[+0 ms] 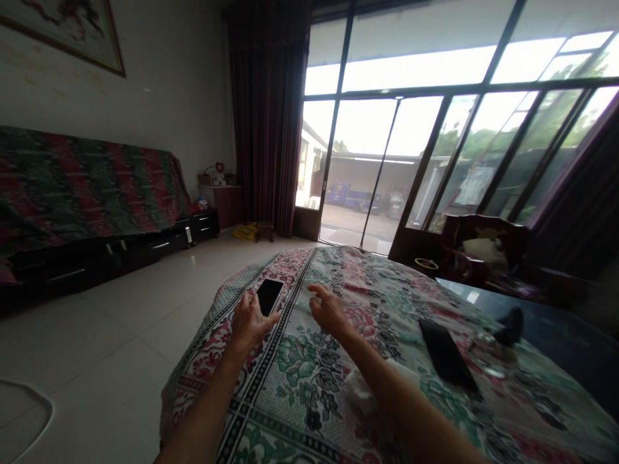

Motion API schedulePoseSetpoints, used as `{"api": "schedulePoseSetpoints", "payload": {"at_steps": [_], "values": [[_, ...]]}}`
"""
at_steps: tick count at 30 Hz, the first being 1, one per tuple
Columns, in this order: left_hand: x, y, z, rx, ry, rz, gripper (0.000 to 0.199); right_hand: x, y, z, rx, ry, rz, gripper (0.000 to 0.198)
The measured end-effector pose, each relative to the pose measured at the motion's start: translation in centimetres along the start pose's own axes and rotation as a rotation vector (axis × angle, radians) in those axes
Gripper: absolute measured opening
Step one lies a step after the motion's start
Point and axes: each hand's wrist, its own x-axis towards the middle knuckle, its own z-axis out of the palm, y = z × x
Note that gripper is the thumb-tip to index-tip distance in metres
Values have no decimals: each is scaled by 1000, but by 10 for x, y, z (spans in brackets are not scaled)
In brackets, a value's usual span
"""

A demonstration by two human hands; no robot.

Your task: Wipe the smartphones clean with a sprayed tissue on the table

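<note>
Two bare hands above a flowered tablecloth; close by the left hand, a phone, dark screen upward, over the cloth's patterned border, toward the table's left side; left fingers at the phone's left edge, thumb spread out to the right past its near end; from this angle, impossible to tell whether gripping it or merely resting against it; right hand apart from the phone, to its right, fingers loosely bent, thumb and forefinger parted, nothing visible between them.

For steady handling, best to support the phone by its long edges, thumb opposite fingertips, pads off the screen; better to lift than to drag, lest the cloth ruck up underneath; wise to steady the far corner with the right hand before any tilt; a light touch probably enough for a thing so thin; worth raising the right forearm clear of the crumpled white tissue beside it; farther right, best left undisturbed, a flat black slab, perhaps another phone, and a clear glass thing, too blurred to name.
</note>
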Motion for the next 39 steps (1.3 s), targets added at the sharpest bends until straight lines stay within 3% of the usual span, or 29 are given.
{"api": "schedulePoseSetpoints", "payload": {"at_steps": [3,6,14,20,29,34,39], "values": [[-3,-6,11,-29,6,13,58,30,-14,45,14,-70,85,37],[-4,-10,19,-43,59,1,57,54,-14,76,20,-96,112,35],[-10,-12,20,-50,63,-59,69,86,0,113,6,-87,169,33],[-10,-9,15,-53,35,-93,69,89,-1,119,-37,-100,184,29],[-9,-13,19,-41,173,-42,64,84,-9,121,-86,-112,165,31],[-7,-18,24,-81,303,69,58,88,-15,105,-87,-110,176,33],[-9,-13,26,-137,375,224,58,87,-9,71,-70,-69,185,34]]}}
